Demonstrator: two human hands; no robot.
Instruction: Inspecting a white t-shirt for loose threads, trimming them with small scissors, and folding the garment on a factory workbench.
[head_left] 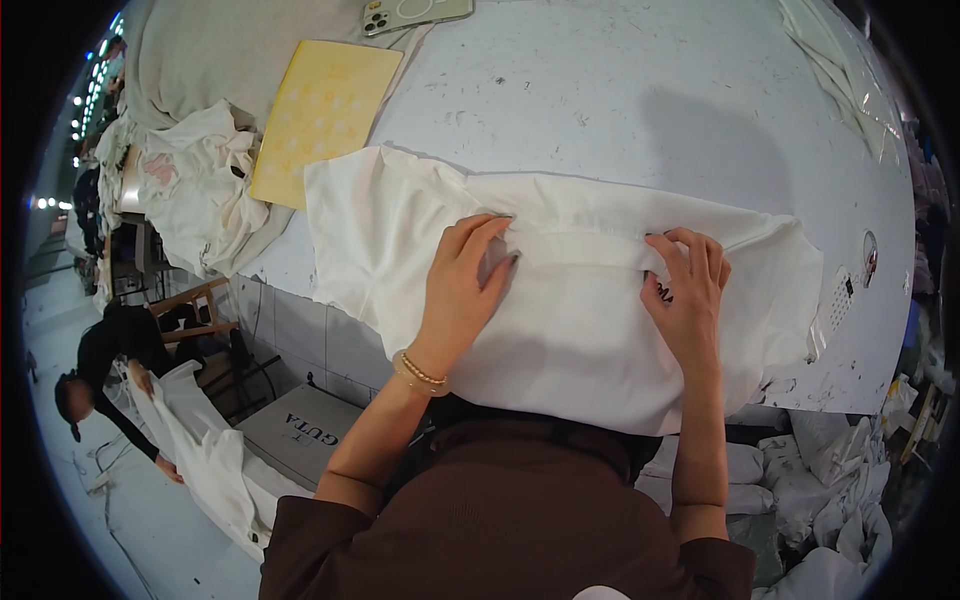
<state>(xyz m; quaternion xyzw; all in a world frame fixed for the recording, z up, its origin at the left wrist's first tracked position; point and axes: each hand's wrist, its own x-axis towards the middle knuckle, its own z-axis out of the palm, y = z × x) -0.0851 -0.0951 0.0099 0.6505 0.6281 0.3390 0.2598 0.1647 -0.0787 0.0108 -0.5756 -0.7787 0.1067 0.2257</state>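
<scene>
A white short-sleeved shirt [590,330] lies spread across the pale table in front of me, its sleeves out to both sides and its lower edge at my waist. A collar-like band [585,250] runs between my hands. At the band's left end, my left hand [462,280] curves its thumb and fingers around the cloth, with bracelets on the wrist. My right hand [692,285] takes the right end in a bent-finger grip, thumb below and forefinger above. Part of a dark print [666,291] shows beside that thumb.
A yellow sheet [325,120] and a phone [415,14] lie beyond the shirt. Crumpled white garments [205,185] hang over the table's left edge. Below left, a person [130,350] in black handles white cloth [210,450] near a grey box [300,425]. White bags [800,470] are piled lower right.
</scene>
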